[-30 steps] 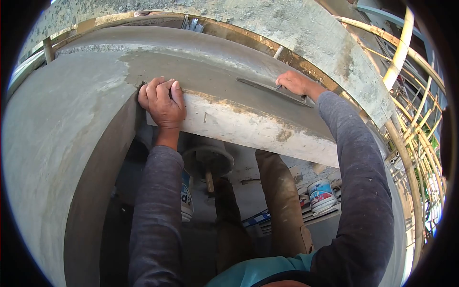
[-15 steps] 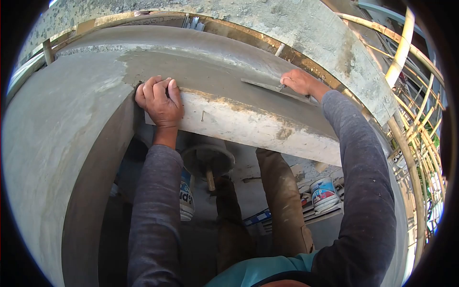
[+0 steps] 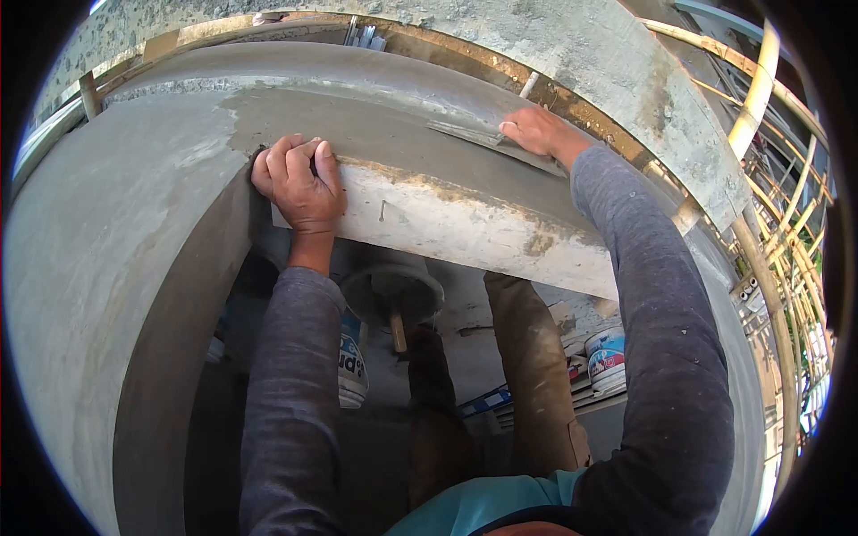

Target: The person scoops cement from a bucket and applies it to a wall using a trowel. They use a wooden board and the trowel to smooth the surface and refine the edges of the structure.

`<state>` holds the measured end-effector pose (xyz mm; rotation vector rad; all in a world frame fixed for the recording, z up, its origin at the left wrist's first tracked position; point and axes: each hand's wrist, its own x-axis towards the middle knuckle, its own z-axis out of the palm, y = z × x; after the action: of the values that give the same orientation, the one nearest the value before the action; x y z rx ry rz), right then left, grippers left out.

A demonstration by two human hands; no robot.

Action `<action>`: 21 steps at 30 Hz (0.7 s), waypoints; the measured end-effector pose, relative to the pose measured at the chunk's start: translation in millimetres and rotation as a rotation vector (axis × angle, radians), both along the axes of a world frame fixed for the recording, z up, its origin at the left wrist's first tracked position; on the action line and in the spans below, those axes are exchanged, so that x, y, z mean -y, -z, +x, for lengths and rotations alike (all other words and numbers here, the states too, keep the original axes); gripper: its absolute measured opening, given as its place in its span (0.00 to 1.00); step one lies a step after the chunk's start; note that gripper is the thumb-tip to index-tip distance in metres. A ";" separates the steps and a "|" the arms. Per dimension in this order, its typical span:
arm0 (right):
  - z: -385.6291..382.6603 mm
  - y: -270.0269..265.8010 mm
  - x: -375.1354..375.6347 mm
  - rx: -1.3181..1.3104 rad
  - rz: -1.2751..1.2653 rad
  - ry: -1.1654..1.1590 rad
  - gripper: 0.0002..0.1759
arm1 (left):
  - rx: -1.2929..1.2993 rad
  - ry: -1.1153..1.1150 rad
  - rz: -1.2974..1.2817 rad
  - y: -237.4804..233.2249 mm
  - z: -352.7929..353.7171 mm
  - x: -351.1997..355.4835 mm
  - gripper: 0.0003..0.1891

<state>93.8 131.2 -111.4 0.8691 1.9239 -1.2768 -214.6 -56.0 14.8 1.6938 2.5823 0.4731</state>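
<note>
My left hand (image 3: 299, 186) is curled over the top edge of a pale, mortar-stained board (image 3: 447, 223) near its left end. A bent nail (image 3: 382, 212) sticks out of the board's face. My right hand (image 3: 536, 134) is closed round the handle of a plastering trowel (image 3: 469, 136), though the fingers hide most of the grip. The trowel's long thin blade lies along the damp grey mortar (image 3: 357, 125) behind the board. To the left, the mortar meets a lighter, smoother plastered surface (image 3: 170, 143).
Below the board hangs or stands a round grey basin (image 3: 429, 290) with a wooden handle (image 3: 398, 332) in it. Paint buckets stand at left (image 3: 353, 375) and right (image 3: 608, 357) near my legs. Bamboo poles (image 3: 760, 89) and a rough concrete ledge (image 3: 572, 45) lie beyond.
My right hand has slid the trowel a short way left and slightly up along the mortar. My left hand stays on the board's end.
</note>
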 end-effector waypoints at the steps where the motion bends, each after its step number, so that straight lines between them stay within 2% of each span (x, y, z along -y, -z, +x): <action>1: 23.0 -4.3 -4.4 0.054 -0.001 -0.032 0.21 | -0.003 0.000 -0.002 -0.4 0.6 0.0 0.07; 5: 133.8 -33.0 -24.3 0.191 0.027 -0.082 0.20 | -0.002 -0.010 0.006 -1.9 1.0 -1.1 0.07; 7: 152.6 -40.2 -23.9 0.180 0.044 -0.090 0.20 | -0.007 -0.013 0.005 -2.0 1.5 -1.8 0.07; 9: 152.1 -44.3 -18.5 0.076 -0.016 0.130 0.21 | -0.013 -0.016 -0.008 -2.4 0.9 -0.4 0.07; 11: 120.3 -23.6 -9.8 0.076 -0.103 0.192 0.21 | 0.022 -0.019 0.005 -1.8 1.1 -0.9 0.06; 16: -18.6 18.7 2.6 0.003 -0.151 0.149 0.25 | -0.008 -0.011 -0.012 -1.8 1.5 -0.4 0.06; 21: -59.4 -16.6 -4.0 -0.056 -0.252 0.087 0.23 | 0.041 -0.028 0.013 -3.5 1.1 -1.3 0.06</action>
<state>34.5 135.2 -94.7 0.8008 1.7350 -1.5706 -213.5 -54.8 18.2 1.6359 2.5829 0.5207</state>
